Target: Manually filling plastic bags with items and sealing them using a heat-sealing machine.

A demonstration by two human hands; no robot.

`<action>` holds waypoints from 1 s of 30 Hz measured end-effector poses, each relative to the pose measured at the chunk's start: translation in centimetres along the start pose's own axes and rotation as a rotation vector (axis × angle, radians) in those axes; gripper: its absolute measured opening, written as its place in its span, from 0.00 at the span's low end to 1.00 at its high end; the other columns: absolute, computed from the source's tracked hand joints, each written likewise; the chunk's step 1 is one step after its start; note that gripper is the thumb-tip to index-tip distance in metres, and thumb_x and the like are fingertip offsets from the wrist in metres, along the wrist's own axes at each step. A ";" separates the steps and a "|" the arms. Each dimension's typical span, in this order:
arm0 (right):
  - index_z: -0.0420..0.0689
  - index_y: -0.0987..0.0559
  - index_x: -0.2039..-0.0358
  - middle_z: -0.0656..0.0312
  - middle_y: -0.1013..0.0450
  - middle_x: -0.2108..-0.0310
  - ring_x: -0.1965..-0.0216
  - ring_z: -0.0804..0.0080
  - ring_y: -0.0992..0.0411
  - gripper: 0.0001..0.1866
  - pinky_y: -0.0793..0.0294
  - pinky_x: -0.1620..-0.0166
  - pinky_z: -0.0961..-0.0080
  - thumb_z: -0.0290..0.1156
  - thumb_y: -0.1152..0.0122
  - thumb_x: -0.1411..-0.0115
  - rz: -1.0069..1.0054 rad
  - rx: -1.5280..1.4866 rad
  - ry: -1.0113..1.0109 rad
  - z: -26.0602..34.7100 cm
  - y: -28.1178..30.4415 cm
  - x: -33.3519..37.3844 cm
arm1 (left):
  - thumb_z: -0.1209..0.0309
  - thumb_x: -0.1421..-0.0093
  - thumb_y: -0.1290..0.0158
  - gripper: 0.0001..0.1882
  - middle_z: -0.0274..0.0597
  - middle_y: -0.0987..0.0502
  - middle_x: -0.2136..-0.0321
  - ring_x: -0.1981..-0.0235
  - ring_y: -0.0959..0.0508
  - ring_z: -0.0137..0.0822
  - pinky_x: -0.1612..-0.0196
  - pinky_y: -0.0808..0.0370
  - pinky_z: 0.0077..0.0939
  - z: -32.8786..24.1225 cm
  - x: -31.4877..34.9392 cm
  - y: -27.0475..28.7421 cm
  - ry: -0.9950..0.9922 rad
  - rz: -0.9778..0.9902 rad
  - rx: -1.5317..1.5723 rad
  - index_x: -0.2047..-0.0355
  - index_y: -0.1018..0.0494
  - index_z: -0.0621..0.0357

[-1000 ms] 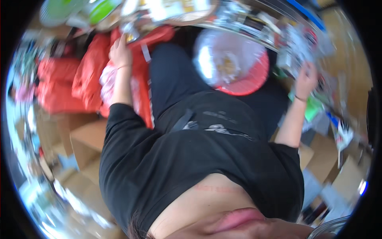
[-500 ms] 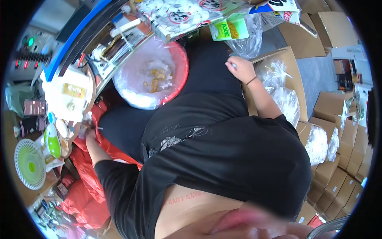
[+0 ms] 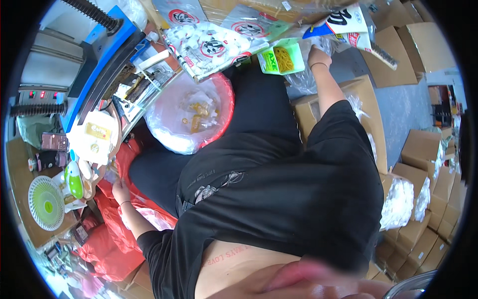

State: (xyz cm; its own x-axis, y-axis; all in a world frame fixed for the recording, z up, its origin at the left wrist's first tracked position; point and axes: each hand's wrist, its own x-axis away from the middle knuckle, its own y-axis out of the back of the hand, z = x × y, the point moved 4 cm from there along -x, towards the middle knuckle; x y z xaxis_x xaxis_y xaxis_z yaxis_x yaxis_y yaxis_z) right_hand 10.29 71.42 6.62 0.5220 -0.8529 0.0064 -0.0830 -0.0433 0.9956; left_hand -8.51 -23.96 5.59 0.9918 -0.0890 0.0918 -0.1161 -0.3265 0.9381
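My right hand (image 3: 318, 56) reaches forward to the clear plastic bag (image 3: 303, 79) behind the green-and-white box (image 3: 282, 57) of yellow rubber bands. Its fingertips are partly lost in the shiny plastic, so their grip is unclear. Down on the left, my left hand (image 3: 120, 191) is closed beside the red plastic bags (image 3: 130, 172), close to the worktable's edge. Something small and clear shows by its fingers, too indistinct to name. Between my legs stands a red tub (image 3: 230, 107) lined with clear plastic, holding small clear packets with golden print (image 3: 199, 117).
A press with a blue frame (image 3: 94, 74) stands at the far left. Nearer are a white stack with a gold label (image 3: 97, 132), a green-white basket (image 3: 46, 203) and a phone (image 3: 55, 141). An open carton (image 3: 371, 104) and stacked boxes (image 3: 423, 199) fill the right.
My right hand has moved forward from above the open carton to the clear bag beside the rubber-band box. My left hand has shifted slightly down and right in the picture; the whole view has tilted.
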 end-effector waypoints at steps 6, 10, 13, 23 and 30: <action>0.48 0.18 0.57 0.53 0.22 0.54 0.54 0.54 0.22 0.18 0.23 0.52 0.58 0.34 0.58 0.34 0.100 0.165 0.095 0.2 -2.5 -2.7 | 0.63 0.40 0.44 0.16 0.56 0.21 0.68 0.63 0.21 0.53 0.55 0.25 0.39 -2.8 1.5 0.9 -0.048 -0.168 -0.174 0.59 0.24 0.65; 0.48 0.16 0.61 0.53 0.21 0.56 0.54 0.56 0.21 0.20 0.21 0.55 0.58 0.38 0.59 0.33 0.023 0.189 0.214 0.3 -2.3 -2.5 | 0.62 0.42 0.42 0.20 0.55 0.21 0.69 0.63 0.21 0.52 0.56 0.25 0.40 -8.5 3.6 3.8 -0.229 -0.313 -0.184 0.56 0.25 0.64; 0.52 0.16 0.60 0.56 0.20 0.58 0.55 0.59 0.21 0.19 0.21 0.57 0.61 0.38 0.58 0.33 0.057 0.177 0.187 0.7 -4.0 -3.1 | 0.60 0.43 0.39 0.27 0.53 0.21 0.62 0.61 0.21 0.48 0.57 0.25 0.36 -14.0 5.3 7.3 -0.046 0.277 -0.230 0.47 0.29 0.61; 0.46 0.16 0.63 0.50 0.21 0.60 0.56 0.49 0.22 0.20 0.23 0.56 0.54 0.44 0.54 0.36 0.021 0.130 0.328 0.9 -0.4 -2.9 | 0.75 0.41 0.43 0.21 0.47 0.22 0.69 0.75 0.22 0.41 0.64 0.24 0.39 -45.4 14.6 20.3 -1.234 0.460 1.012 0.47 0.31 0.58; 0.45 0.19 0.71 0.48 0.23 0.69 0.66 0.46 0.24 0.11 0.26 0.63 0.54 0.38 0.43 0.45 0.236 0.092 0.767 5.1 10.1 16.2 | 0.71 0.40 0.45 0.12 0.46 0.22 0.66 0.72 0.22 0.43 0.67 0.24 0.35 -44.5 13.3 19.9 -1.218 0.759 0.920 0.56 0.27 0.59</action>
State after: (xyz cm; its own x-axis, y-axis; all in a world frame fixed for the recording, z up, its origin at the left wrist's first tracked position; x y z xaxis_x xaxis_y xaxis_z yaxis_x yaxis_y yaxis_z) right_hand 13.59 54.54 16.33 0.9165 -0.2515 0.3112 -0.3161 0.0219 0.9485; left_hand 4.71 10.21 40.35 0.1416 -0.9416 -0.3055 -0.9322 -0.2307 0.2789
